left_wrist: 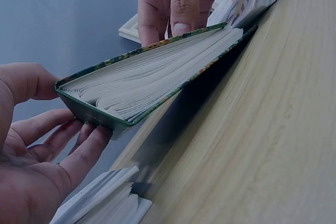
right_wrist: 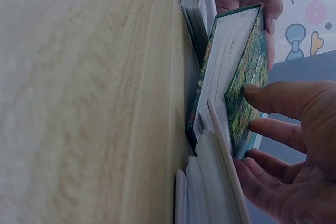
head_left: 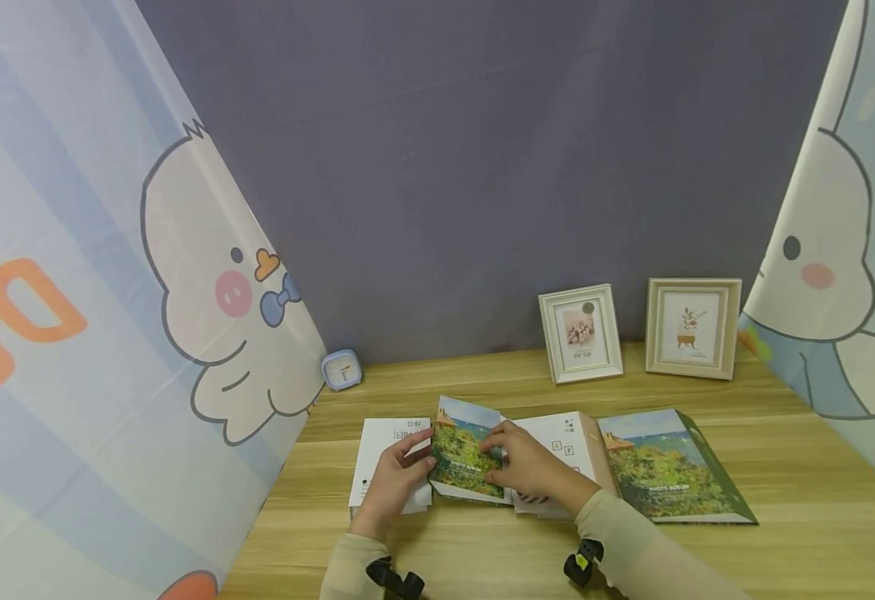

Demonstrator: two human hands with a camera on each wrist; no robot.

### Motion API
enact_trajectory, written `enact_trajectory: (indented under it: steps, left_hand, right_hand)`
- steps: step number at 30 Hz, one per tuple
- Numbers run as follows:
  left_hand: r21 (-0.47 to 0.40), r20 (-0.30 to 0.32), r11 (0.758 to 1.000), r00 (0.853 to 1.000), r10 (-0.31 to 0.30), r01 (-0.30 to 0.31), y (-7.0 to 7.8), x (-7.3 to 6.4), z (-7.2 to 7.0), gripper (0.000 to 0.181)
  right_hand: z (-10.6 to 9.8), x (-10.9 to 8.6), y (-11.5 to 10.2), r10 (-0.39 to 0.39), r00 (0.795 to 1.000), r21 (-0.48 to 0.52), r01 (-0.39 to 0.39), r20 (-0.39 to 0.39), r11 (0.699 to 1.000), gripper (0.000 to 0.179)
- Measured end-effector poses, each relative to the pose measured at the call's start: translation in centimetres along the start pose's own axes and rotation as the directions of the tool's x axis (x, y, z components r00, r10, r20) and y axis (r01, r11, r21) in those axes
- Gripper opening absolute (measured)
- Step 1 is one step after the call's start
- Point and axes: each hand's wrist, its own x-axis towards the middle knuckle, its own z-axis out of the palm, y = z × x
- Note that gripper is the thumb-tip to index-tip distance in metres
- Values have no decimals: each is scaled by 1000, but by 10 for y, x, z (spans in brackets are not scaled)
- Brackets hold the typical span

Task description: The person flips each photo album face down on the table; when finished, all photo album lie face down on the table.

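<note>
A small photo album (head_left: 467, 454) with a painted landscape cover is tilted, its spine side raised off the wooden table. My left hand (head_left: 396, 475) grips that spine, thumb at the top edge and fingers beneath, as the left wrist view shows. My right hand (head_left: 527, 462) rests its fingertips on the front cover near the opening edge, fingers spread and loosely bent. White page edges (left_wrist: 147, 82) fan between the covers. A white book (head_left: 373, 442) with dark lettering lies under my left hand. Partly under my right forearm is another white book (head_left: 557, 433) with small printed squares.
A second landscape-cover photo album (head_left: 670, 467) lies at the right. Two picture frames (head_left: 580, 329) stand at the back right, and a small blue clock (head_left: 342, 370) at the back left. Printed curtains hang at both sides, a grey one (head_left: 482, 167) behind.
</note>
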Motion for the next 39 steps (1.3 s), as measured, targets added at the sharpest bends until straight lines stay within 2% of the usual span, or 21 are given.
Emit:
enact_trajectory:
  steps: [4,11,19,23,32,39]
  left_hand:
    - [-14,4,1000,1000,9,-9,1,0,0,52]
    - [14,-6,999,999,33,-33,1,1,2,52]
    - [-15,-17,999,999,41,-41,6,0,4,51]
    - [-22,-6,998,998,56,-56,6,-1,5,51]
    - [-94,16,994,998,62,-60,8,-3,8,51]
    - [-93,22,993,997,80,-77,9,-4,8,51]
  right_hand:
    - [0,0,0,-1,1000,4,1,-5,1000,39]
    - [1,1,1,6,1000,13,-5,-7,1000,39]
    - [2,4,3,4,1000,68,-3,-17,998,41]
    - [2,4,3,2,1000,98,0,-22,995,42]
    - [2,2,2,-21,1000,148,24,-17,989,46]
    - [1,1,-1,-21,1000,182,22,-11,983,50]
